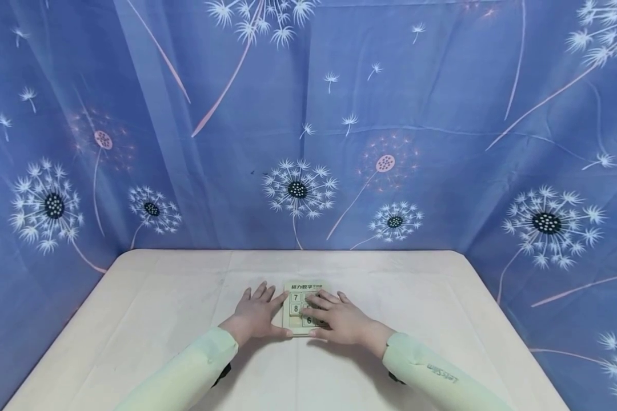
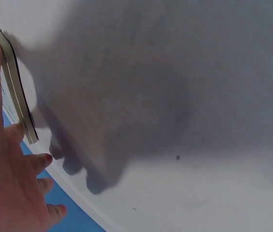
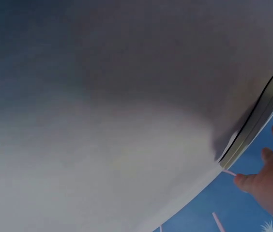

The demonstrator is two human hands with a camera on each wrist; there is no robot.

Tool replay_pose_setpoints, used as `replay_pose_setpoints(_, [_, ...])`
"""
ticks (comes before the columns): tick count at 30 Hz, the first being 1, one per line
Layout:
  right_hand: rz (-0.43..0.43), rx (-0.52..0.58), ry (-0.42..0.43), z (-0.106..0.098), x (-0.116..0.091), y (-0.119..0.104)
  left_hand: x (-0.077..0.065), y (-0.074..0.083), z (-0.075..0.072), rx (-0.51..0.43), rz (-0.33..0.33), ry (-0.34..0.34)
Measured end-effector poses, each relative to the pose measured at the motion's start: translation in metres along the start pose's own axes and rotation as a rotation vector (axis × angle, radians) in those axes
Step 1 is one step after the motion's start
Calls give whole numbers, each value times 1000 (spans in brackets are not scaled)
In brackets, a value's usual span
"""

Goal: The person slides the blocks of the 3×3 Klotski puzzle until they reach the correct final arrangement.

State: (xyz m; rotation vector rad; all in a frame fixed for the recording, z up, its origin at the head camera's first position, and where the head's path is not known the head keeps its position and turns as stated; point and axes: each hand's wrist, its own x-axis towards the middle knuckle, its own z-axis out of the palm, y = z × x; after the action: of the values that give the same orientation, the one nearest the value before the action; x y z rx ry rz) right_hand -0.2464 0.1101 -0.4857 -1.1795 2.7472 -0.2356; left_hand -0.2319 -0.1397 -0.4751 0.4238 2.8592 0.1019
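Observation:
A pale number sliding puzzle lies flat on the table, with Chinese lettering along its far edge. Tiles 7, 8 and 6 can be read; others are covered by fingers. My left hand is spread at the puzzle's left side, its thumb by the near corner and its index finger touching the edge. Over the right-hand tiles extend the fingers of my right hand, with the thumb near the front edge. The left wrist view shows the puzzle's side against the left fingers; the right wrist view shows its other side.
The puzzle rests on a white-covered table with rounded far corners. Blue curtains printed with dandelions hang behind it and on both sides. Pale green sleeves cover both forearms.

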Motion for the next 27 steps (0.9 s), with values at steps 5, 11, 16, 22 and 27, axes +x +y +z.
replay_pose_setpoints(5, [1, -15, -11, 3, 3, -2, -1, 0, 3, 5, -1, 6])
replay_pose_setpoints(11, [1, -24, -16, 3, 4, -4, -2, -1, 4, -11, 0, 9])
replay_pose_setpoints(16, [-9, -32, -20, 3, 2, -5, -2, -1, 4, -27, -1, 4])
replay_pose_setpoints(22, [-6, -13, -15, 2, 0, -5, -1, 0, 0, -28, -1, -2])
replay_pose_setpoints(27, [-11, -17, -9, 2, 0, -5, -1, 1, -1, -19, 4, -6])
